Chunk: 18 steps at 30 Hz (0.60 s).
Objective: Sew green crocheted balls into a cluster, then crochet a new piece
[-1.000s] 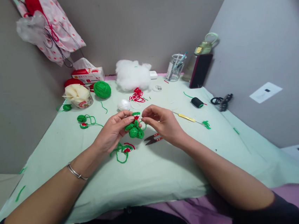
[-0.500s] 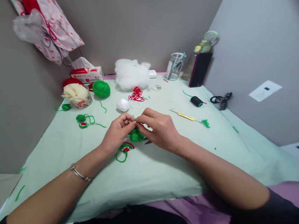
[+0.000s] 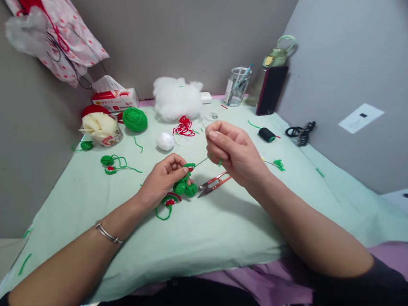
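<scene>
My left hand (image 3: 166, 176) is closed, pinching a small green and red crochet piece (image 3: 190, 167) by its edge. From that piece a thin strand of green yarn (image 3: 200, 162) runs taut up to my right hand (image 3: 230, 148), whose closed fingers grip it; a short green end pokes out beneath them. Whether a needle is also in those fingers, I cannot make out. Green crochet balls (image 3: 180, 188) sit just below my left fingers. Thread snips (image 3: 214, 184) with orange handles lie under my right hand. A red and green crochet piece (image 3: 169, 201) with a green loop lies nearer me.
Behind are a white yarn ball (image 3: 165, 141), red yarn strands (image 3: 184, 127), white stuffing (image 3: 177, 98) and a green yarn ball (image 3: 135, 119). A black thread spool (image 3: 266, 135), a phone (image 3: 272, 90) and a glass of pens (image 3: 238, 87) stand at right. More crochet pieces (image 3: 107, 160) lie left.
My right hand has moved up and right, away from my left, drawing the green yarn taut between them. The snips and the crochet piece in my left hand have come into fuller view.
</scene>
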Available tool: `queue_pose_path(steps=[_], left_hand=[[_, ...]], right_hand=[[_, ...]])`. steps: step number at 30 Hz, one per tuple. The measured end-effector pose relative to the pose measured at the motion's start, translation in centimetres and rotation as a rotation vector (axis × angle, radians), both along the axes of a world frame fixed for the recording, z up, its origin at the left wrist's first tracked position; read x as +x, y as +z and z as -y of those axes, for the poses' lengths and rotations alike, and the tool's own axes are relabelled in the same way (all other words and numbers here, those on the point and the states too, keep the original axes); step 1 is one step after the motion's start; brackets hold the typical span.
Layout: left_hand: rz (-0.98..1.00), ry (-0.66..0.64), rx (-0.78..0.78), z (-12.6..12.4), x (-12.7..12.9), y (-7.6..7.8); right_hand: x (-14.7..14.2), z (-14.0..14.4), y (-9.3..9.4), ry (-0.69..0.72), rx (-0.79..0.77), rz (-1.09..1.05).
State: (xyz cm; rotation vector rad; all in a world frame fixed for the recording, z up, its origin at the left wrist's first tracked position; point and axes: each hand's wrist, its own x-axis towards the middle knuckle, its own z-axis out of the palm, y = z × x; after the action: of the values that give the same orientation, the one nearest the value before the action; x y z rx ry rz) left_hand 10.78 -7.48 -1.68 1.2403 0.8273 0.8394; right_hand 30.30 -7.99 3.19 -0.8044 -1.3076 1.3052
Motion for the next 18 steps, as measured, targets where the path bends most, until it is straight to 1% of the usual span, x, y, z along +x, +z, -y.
queue_pose_path(steps=[2,4,8,10,13,15,18], left_hand=[[0.032,0.012,-0.035,0.1,0.0,0.1],[0.065,0.038,-0.085,0.1,0.0,0.2],[0.137,0.097,-0.135,-0.3,-0.5,0.3],[0.178,0.109,-0.155,-0.7,-0.7,0.5],[0.247,0.112,-0.189,-1.1,-1.0,0.6],[0.287,0.113,-0.201,-1.2,-1.1,0.7],[0.325,0.140,-0.213,-1.3,-1.2,0.8]], right_hand=[[0.3,0.0,0.4,-0.047,0.016,0.010],[0.5,0.0,0.5,-0.044,0.021,0.053],[0.6,-0.2,0.0,-0.044,0.059,0.165],[0.4,-0.2,-0.3,-0.102,0.128,0.259],[0.1,0.0,-0.7,-0.203,0.278,0.430],[-0.1,0.2,-0.9,-0.197,0.331,0.538],[-0.4,0.4,-1.2,-0.145,0.342,0.659]])
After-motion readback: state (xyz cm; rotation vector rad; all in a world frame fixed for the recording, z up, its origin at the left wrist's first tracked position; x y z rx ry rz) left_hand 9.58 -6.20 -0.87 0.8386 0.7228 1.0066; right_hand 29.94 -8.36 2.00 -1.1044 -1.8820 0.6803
